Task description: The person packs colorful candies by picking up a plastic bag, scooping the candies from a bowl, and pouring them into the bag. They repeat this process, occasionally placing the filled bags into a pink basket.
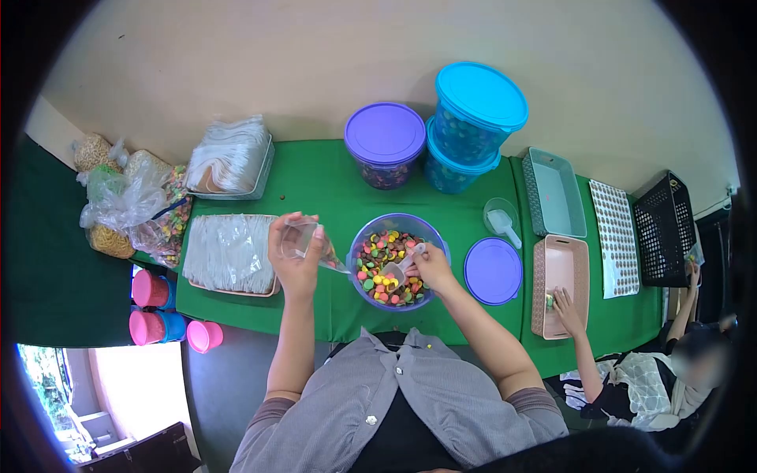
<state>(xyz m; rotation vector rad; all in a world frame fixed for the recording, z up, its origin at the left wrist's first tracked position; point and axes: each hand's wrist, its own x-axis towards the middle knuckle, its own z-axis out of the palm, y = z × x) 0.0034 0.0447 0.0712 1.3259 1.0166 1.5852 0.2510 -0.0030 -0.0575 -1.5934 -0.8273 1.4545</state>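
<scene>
My left hand (295, 264) is closed around a clear plastic pouch (300, 235), with its mouth spread and some coloured sweets in its lower end. The pouch's tip reaches the left rim of a purple tub (356, 290). Pink, yellow, green and brown sweets (382, 251) fill much of that tub. Over them, my right hand (432, 268) grips the handle of a clear scoop (394, 273), whose bowl rests among the sweets.
Flat pouches (229, 252) fill a basket on the left; more packets (230, 154) stand behind. Lidded tubs (384, 138) line the wall. On the right are a purple lid (494, 270), another scoop (505, 225) and a co-worker's hand (569, 311) in a pink basket (561, 251).
</scene>
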